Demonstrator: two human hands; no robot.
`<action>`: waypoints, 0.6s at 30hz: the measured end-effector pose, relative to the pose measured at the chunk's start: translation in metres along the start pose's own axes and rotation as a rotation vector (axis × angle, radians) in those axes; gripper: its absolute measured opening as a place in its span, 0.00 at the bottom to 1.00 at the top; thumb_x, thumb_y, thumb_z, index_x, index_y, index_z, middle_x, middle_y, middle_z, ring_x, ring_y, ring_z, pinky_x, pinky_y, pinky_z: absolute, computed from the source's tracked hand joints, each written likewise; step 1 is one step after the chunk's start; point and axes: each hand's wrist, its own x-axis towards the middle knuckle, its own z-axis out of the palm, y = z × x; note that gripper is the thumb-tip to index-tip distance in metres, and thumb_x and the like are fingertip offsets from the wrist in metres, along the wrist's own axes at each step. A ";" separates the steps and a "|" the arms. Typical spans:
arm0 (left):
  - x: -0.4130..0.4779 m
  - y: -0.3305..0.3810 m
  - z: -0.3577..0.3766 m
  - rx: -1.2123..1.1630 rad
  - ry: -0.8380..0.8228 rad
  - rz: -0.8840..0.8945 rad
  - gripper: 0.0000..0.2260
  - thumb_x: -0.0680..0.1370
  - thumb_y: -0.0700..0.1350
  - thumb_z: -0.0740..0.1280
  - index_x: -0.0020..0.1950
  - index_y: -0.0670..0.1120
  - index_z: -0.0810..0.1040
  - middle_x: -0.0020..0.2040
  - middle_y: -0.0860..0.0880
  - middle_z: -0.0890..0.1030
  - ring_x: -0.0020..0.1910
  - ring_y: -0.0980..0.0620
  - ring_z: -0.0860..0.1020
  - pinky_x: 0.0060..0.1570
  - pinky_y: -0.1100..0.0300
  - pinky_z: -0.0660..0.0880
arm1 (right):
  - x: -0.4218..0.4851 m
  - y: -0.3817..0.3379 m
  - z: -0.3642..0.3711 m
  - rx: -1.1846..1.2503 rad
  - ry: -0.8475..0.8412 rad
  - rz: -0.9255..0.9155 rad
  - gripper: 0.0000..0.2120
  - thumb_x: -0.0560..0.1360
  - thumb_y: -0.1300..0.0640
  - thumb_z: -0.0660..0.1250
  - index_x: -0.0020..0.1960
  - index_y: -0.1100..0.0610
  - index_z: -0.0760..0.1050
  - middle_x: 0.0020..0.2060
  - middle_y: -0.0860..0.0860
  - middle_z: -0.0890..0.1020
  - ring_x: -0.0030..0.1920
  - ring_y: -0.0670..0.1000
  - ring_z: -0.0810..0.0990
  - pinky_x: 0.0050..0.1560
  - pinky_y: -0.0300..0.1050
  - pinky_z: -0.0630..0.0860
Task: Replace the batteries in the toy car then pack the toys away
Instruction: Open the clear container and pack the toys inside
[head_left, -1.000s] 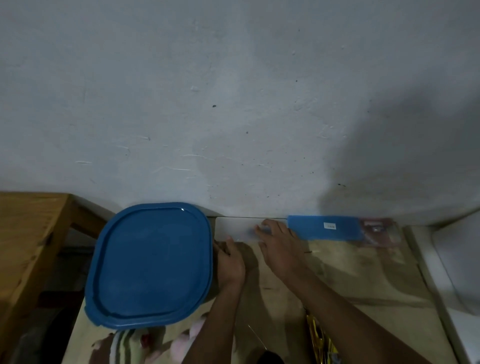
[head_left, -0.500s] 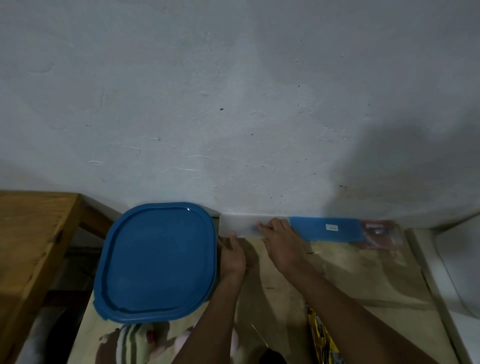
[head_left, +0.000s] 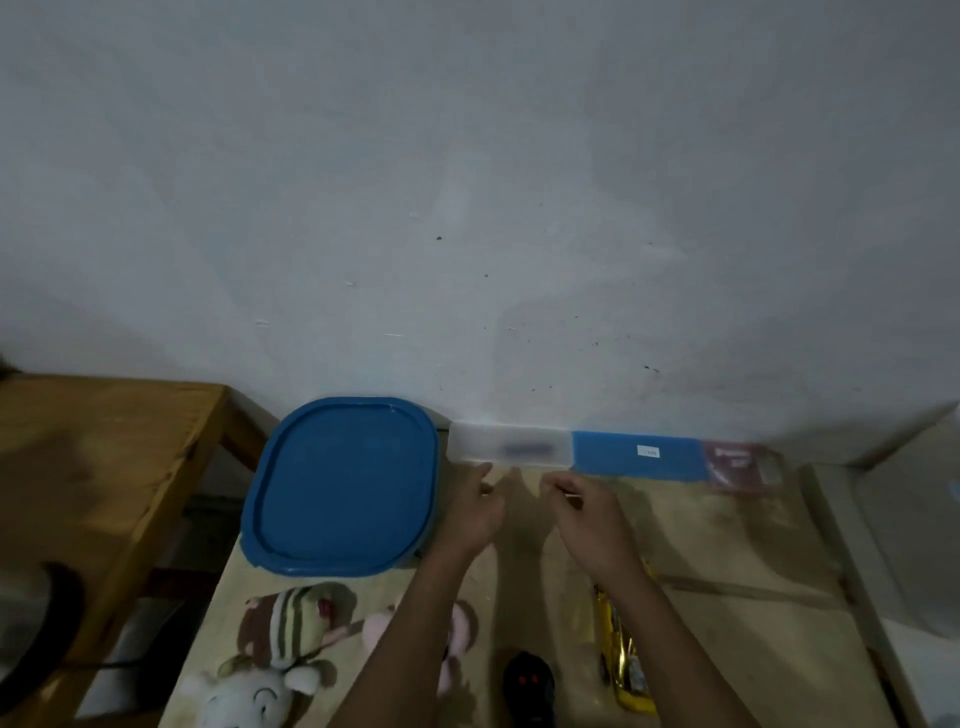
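A translucent white case (head_left: 506, 443) with a dark item inside lies against the wall. My left hand (head_left: 475, 512) hovers just in front of it, fingers relaxed and empty. Beside it is my right hand (head_left: 589, 512), fingers curled; a thin pale streak shows at the fingertips, and I cannot tell whether it holds anything. The black toy car (head_left: 527, 686) sits at the bottom edge between my forearms. A yellow packet (head_left: 623, 670) lies to its right. A striped plush (head_left: 293, 621), a white plush (head_left: 249, 699) and a pink plush (head_left: 462, 631) lie at the lower left.
A large container with a blue lid (head_left: 337, 488) stands left of my hands. A blue flat box (head_left: 639, 453) and a reddish packet (head_left: 737, 462) line the wall to the right. A wooden table (head_left: 104, 467) is at far left, a white surface (head_left: 909, 519) at far right.
Both hands have drawn back from the translucent case, which my right hand was touching. The view has tilted down, so the plush toys and the car now show.
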 end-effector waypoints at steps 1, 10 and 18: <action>-0.013 0.000 -0.004 -0.025 0.038 0.066 0.16 0.83 0.51 0.62 0.69 0.47 0.73 0.62 0.44 0.80 0.56 0.50 0.80 0.57 0.54 0.79 | -0.011 -0.002 0.000 0.037 0.013 -0.006 0.09 0.80 0.56 0.63 0.57 0.51 0.79 0.50 0.44 0.81 0.50 0.40 0.77 0.45 0.29 0.70; -0.094 -0.038 -0.108 -0.104 0.927 0.323 0.15 0.83 0.48 0.63 0.68 0.47 0.75 0.61 0.45 0.79 0.58 0.47 0.78 0.56 0.49 0.78 | -0.068 -0.012 0.048 -0.050 -0.040 -0.159 0.08 0.78 0.52 0.64 0.55 0.47 0.78 0.51 0.41 0.79 0.52 0.42 0.78 0.48 0.36 0.74; -0.052 -0.086 -0.216 -0.208 0.502 -0.145 0.22 0.85 0.49 0.57 0.78 0.43 0.63 0.75 0.41 0.68 0.72 0.40 0.69 0.70 0.44 0.70 | -0.072 -0.060 0.120 -0.446 -0.287 -0.440 0.19 0.79 0.48 0.60 0.68 0.51 0.71 0.67 0.47 0.71 0.66 0.48 0.70 0.64 0.44 0.70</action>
